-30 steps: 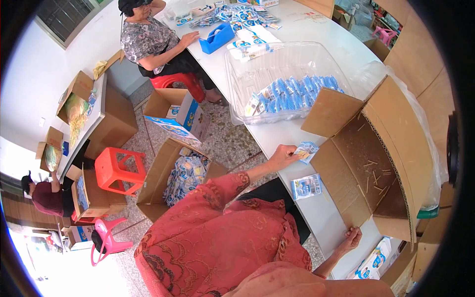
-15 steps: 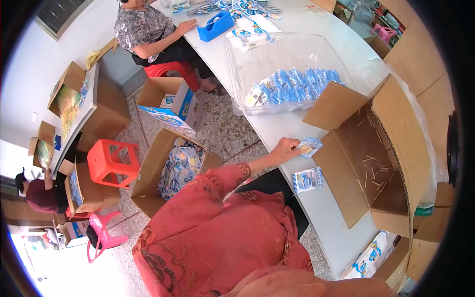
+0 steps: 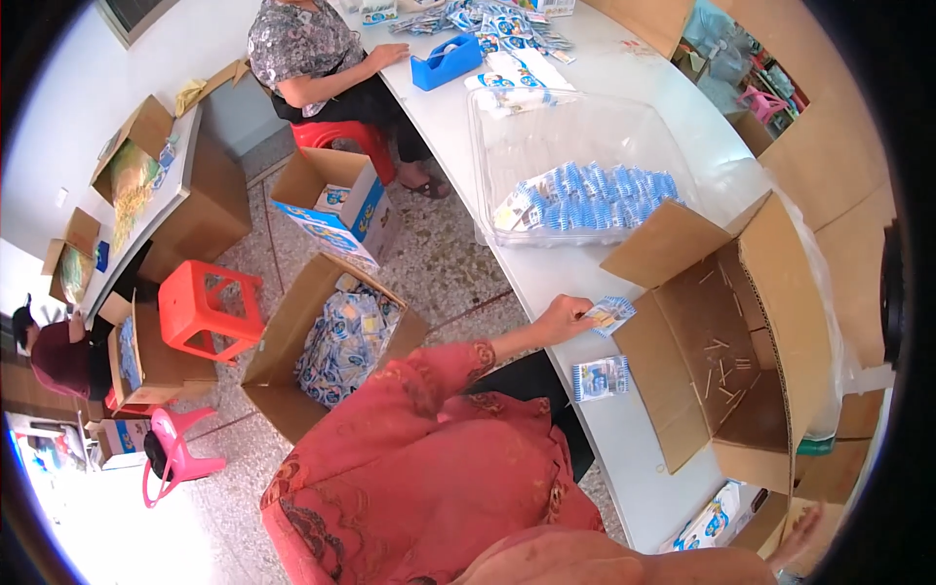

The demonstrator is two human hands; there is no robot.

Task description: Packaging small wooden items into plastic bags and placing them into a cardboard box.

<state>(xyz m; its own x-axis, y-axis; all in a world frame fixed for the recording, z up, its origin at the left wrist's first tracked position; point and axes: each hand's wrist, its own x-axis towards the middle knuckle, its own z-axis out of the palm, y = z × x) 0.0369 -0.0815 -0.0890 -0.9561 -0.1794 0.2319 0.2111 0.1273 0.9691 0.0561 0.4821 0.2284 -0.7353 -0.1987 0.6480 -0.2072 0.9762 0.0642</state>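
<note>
My left hand (image 3: 564, 321) pinches the edge of a small blue-and-white striped packet (image 3: 612, 315) over the table edge, beside the open carton's flap. A second striped packet (image 3: 601, 378) lies flat on the white table just nearer to me. Inside the open cardboard carton (image 3: 673, 400) several thin sticks (image 3: 723, 378) are scattered on the bottom. At the lower right rim my right hand (image 3: 803, 534) shows only in part, fingers apart and nothing visible in them, near a white-and-blue printed bag (image 3: 710, 522).
A clear plastic tub (image 3: 483, 161) holds rows of striped packets. Beyond it stand a blue tape dispenser (image 3: 447, 62) and a pile of packets (image 3: 507, 29). A carton full of packets (image 3: 346, 341) sits on the floor at left, near a red stool (image 3: 210, 307). Another person (image 3: 307, 54) sits across.
The view has shifted slightly. My left hand still holds the packet in about the same place. My right hand has come into sight at the lower right.
</note>
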